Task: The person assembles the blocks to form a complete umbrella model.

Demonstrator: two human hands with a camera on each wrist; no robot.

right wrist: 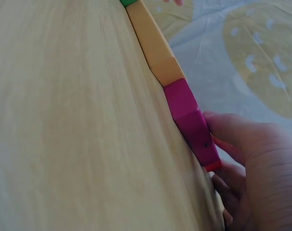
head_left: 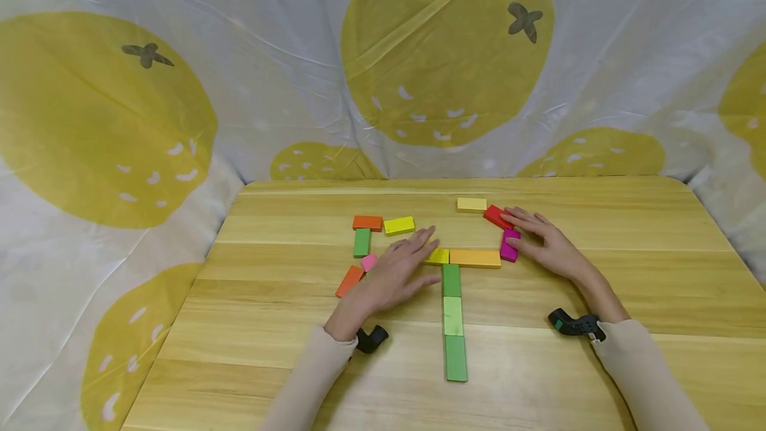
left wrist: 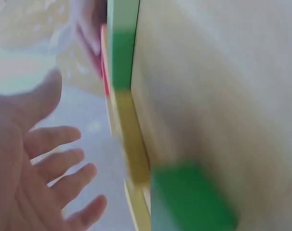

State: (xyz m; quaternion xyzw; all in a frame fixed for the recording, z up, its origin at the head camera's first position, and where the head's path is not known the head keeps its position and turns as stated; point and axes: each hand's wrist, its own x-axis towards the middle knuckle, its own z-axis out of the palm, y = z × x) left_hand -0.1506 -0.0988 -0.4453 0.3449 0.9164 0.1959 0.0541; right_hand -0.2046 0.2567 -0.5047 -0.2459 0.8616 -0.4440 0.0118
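magenta block [head_left: 508,251] — right hand's [head_left: 555,246] thumb touches it

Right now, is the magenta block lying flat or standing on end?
Lying flat: in the head view, the magenta block shows its broad face upward.

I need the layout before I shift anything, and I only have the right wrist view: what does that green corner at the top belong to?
Observer: A green block, the far end of a column of three green blocks running toward the bottom of the head view.
Operator: And past the red block, away from the magenta block?
Observer: A pale yellow block lies off its far left end; I can't tell whether they touch.
Operator: What is the left hand over?
Observer: It partly hides a bright yellow block at the left end of the orange block.
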